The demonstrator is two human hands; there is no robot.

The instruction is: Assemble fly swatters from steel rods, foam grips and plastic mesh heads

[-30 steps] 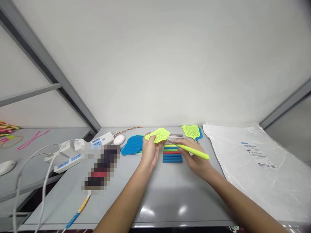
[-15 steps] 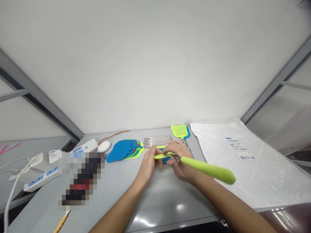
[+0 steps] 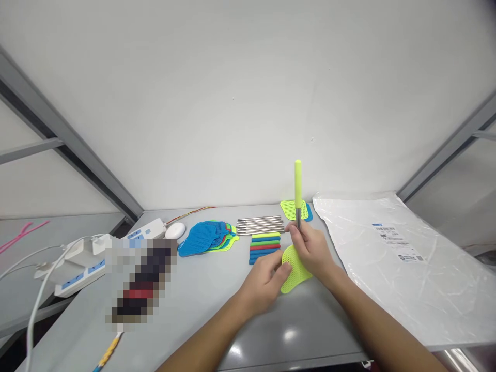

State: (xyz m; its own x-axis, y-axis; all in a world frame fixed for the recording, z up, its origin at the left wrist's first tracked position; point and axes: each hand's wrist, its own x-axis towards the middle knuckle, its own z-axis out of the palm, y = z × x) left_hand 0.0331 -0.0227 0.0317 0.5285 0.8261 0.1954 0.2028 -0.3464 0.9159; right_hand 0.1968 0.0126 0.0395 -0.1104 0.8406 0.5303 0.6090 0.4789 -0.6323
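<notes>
A yellow-green fly swatter (image 3: 296, 276) is upside down between my hands, its mesh head low and its green handle pointing up. My right hand (image 3: 313, 252) is closed round the metal rod just above the head. The fingers of my left hand (image 3: 262, 283) pinch the left edge of the mesh. Behind my left hand lies a row of coloured handle sleeves (image 3: 265, 247) in blue, red, green and yellow-green. Farther back are several metal rods (image 3: 259, 225). Loose swatter heads (image 3: 198, 238) overlap in a pile to the left, blue on top.
Green and blue swatters (image 3: 293, 209) lie by the wall, partly hidden. A white plastic mailer bag (image 3: 387, 279) covers the table's right side. At left are power strips (image 3: 81, 279) with cables, a round white object (image 3: 175, 230) and a pixelated dark item (image 3: 145, 281).
The swatter has swung from lying sideways, handle toward me, to upright with the handle up and the mesh head down. My hands have shifted right in view, uncovering the row of sleeves.
</notes>
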